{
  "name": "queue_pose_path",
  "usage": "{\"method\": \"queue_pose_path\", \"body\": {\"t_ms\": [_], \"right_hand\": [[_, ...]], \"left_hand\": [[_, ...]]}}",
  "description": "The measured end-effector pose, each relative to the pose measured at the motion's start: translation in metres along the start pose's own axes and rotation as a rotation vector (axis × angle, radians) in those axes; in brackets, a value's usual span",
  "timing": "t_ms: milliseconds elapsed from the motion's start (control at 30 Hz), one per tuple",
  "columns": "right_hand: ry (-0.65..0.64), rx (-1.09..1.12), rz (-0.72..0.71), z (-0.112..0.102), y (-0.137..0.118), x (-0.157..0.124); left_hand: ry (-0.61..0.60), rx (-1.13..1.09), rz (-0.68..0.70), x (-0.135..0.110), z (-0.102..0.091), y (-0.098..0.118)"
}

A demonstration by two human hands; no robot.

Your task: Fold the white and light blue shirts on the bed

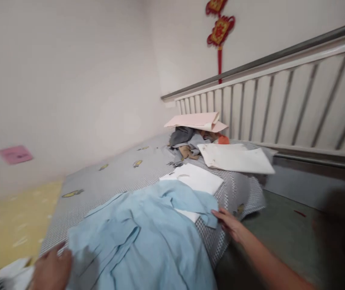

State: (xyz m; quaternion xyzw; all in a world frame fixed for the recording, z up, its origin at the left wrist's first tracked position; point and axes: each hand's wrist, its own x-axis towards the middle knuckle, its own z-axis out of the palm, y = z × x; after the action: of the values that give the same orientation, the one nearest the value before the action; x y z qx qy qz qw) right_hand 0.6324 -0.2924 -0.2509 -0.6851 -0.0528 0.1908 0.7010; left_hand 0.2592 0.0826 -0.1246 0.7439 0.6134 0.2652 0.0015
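Note:
A light blue shirt, wrinkled and loosely spread, covers the near part of the bed and runs out of the bottom of the view. On the right, my right hand is closed on the end of one sleeve, with fingertips and thumb at its edge. My left hand, smeared by motion, is at the shirt's left edge; whether its fingers grip the cloth cannot be made out. Partly under the sleeve lies a white sheet, which looks like paper or thin board.
The bed has a grey patterned sheet and a yellow cloth at left. Farther back are crumpled clothes, a pink folder-like sheet and a white flat piece. A white radiator lines the right wall.

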Motion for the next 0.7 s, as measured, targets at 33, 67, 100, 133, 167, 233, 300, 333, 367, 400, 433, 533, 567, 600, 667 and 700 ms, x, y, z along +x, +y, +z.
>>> {"method": "queue_pose_path", "body": {"t_ms": [33,67,100,133,167,233,300,333,367,400,433,533,567,600,667,700], "right_hand": [[0.020,0.015,-0.019,-0.001,-0.005,0.000],[0.049,0.034,-0.045,0.000,-0.011,0.001],[0.084,0.055,-0.080,0.001,-0.019,0.003],[0.118,0.077,-0.123,0.005,-0.029,0.005],[0.141,0.099,-0.172,0.012,-0.041,0.007],[0.138,0.136,-0.283,0.035,-0.072,0.006],[0.066,0.147,-0.395,0.068,-0.108,-0.003],[0.012,0.142,-0.444,0.085,-0.127,-0.011],[-0.059,0.130,-0.488,0.101,-0.145,-0.021],[-0.142,0.116,-0.531,0.115,-0.162,-0.032],[-0.273,0.093,-0.585,0.124,-0.174,-0.043],[-0.598,0.058,-0.705,0.124,-0.179,-0.069],[-0.539,0.074,-0.685,0.114,-0.166,-0.072],[-0.382,0.105,-0.620,0.101,-0.144,-0.073],[0.056,0.110,-0.397,0.073,-0.084,-0.068],[0.144,0.075,-0.270,0.059,-0.049,-0.064]], "left_hand": [[0.034,-0.149,0.018,-0.007,-0.014,0.014],[0.053,-0.313,0.116,-0.015,-0.025,0.030],[0.034,-0.369,0.204,-0.024,-0.030,0.047],[0.008,-0.397,0.261,-0.033,-0.032,0.066],[-0.036,-0.429,0.317,-0.042,-0.030,0.086],[-0.158,-0.487,0.422,-0.063,-0.019,0.127],[-0.290,-0.524,0.518,-0.086,-0.010,0.168],[-0.390,-0.542,0.570,-0.098,-0.008,0.189],[-0.523,-0.575,0.620,-0.109,-0.008,0.208],[-0.638,-0.647,0.634,-0.118,-0.009,0.226],[-0.723,-0.750,0.608,-0.124,-0.012,0.241],[-0.752,-1.043,0.341,-0.115,-0.024,0.266],[-0.733,-1.085,0.243,-0.104,-0.028,0.268],[-0.720,-1.100,0.164,-0.091,-0.032,0.266],[-0.693,-1.136,0.061,-0.059,-0.041,0.256],[-0.673,-1.163,0.027,-0.043,-0.046,0.250]]}}
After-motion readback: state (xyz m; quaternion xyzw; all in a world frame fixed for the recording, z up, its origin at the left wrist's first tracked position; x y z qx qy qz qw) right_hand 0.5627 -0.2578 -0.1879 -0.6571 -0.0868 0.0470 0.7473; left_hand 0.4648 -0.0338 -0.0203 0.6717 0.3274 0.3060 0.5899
